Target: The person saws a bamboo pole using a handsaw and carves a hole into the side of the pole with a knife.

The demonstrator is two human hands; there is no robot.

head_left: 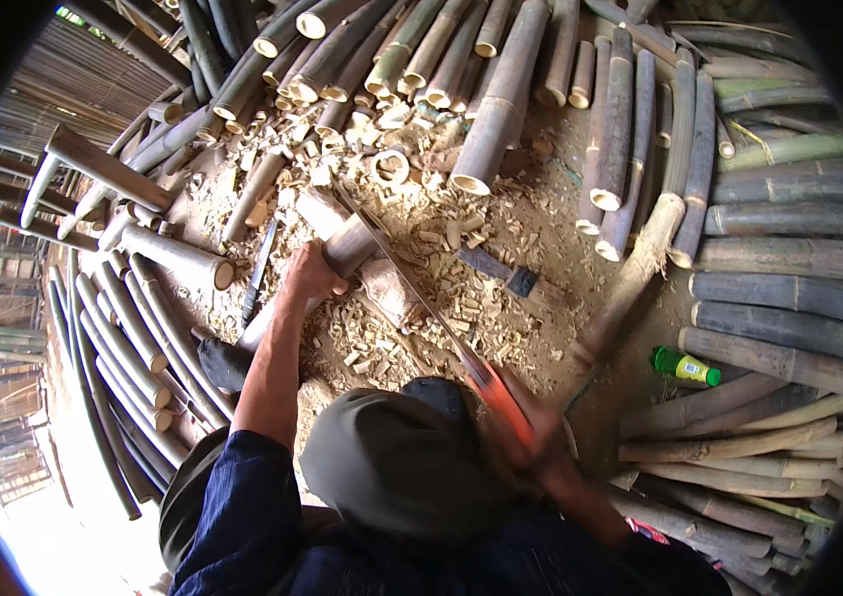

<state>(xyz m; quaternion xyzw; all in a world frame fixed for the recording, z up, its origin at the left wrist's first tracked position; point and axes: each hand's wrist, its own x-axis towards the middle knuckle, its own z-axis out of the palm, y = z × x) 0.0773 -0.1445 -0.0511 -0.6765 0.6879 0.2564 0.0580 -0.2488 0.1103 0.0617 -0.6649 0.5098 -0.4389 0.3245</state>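
My left hand (310, 270) is wrapped round a bamboo pole (350, 245), close to its far end. That pole lies across a pale wooden block (389, 290) on the ground. Smeared by motion, my right hand (533, 422) grips the orange handle of a hand saw (433, 310). The saw's long blade slants away to the far left and passes at the pole's end; whether its teeth touch the bamboo I cannot tell. Left of my left hand lies a long narrow blade (261, 270). A dark flat-bladed tool (497, 269) rests among the shavings on the right.
Wood chips (461, 223) and a cut bamboo ring (390, 167) litter the ground ahead. Bamboo poles are stacked at the far side (501, 99), the right (789, 256) and the left (124, 338). A frayed pole (640, 260) and a green bottle (685, 366) lie to the right.
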